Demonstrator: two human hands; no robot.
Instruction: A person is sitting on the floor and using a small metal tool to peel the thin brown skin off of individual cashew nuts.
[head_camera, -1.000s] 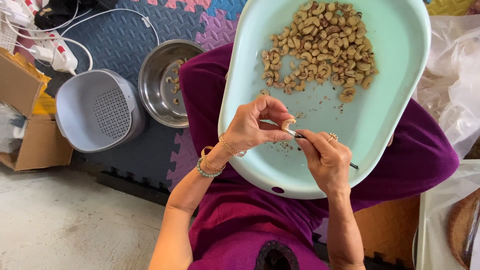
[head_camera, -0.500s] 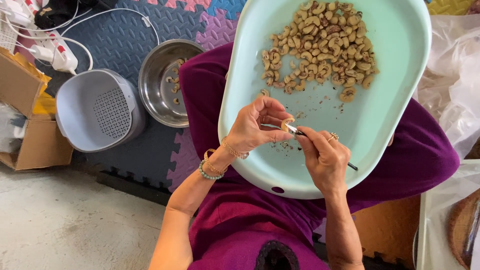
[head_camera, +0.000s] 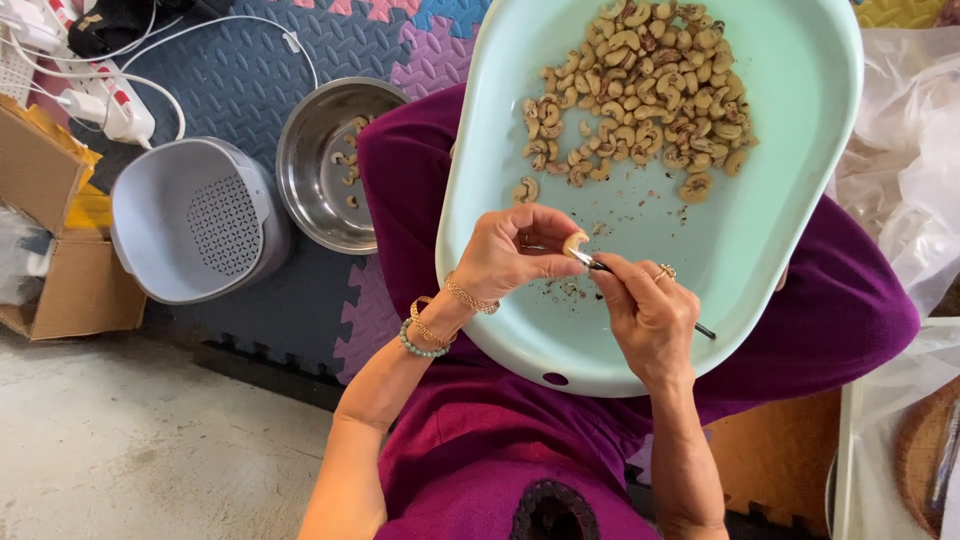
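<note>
Over the pale green tray (head_camera: 790, 200), her left hand (head_camera: 505, 255) pinches a cashew (head_camera: 574, 243) at its fingertips; her right hand (head_camera: 645, 310), just beside, grips a thin tool (head_camera: 640, 290) whose tip touches it.

A home floor, used as an informal spot for sorting food by hand, is suggested. The ground is covered with interlocking foam mats (head_camera: 250, 70) in dark blue, pink and purple, laid over bare concrete (head_camera: 130, 450). A white power strip (head_camera: 100, 100) with cables is left on the mat, beside an open cardboard box (head_camera: 50, 230). A grey plastic strainer basket (head_camera: 195, 222) and a steel bowl (head_camera: 320, 165) are set nearby, and crumpled plastic bags (head_camera: 905, 150) are piled at one side.
</note>
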